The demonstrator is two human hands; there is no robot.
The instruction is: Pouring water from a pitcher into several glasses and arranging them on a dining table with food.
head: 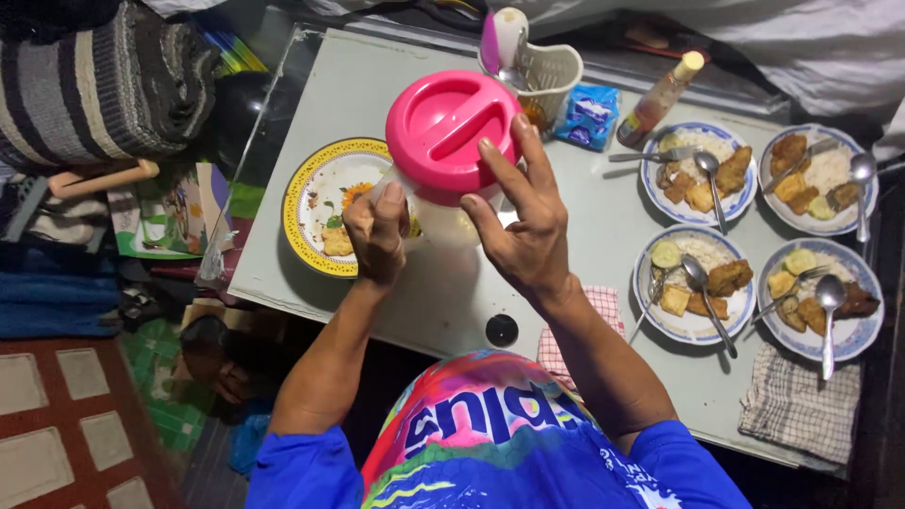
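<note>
Clear jug (pixel 443 219) w/ pink lid (pixel 451 135) held above table (pixel 424 292), near yellow-rimmed plate (pixel 320 203). Left hand (pixel 377 231) closed round jug's side; right hand (pixel 523 231) open, fingers spread on lid edge. Best: steady the body, turn lid evenly, keep jug upright.

1. A small blue and white packet (pixel 587 115) lies on the counter (pixel 443 302), just beside the white basket (pixel 551 71).
2. A bottle (pixel 659 100) with a pale label lies tilted, right of the packet.
</note>
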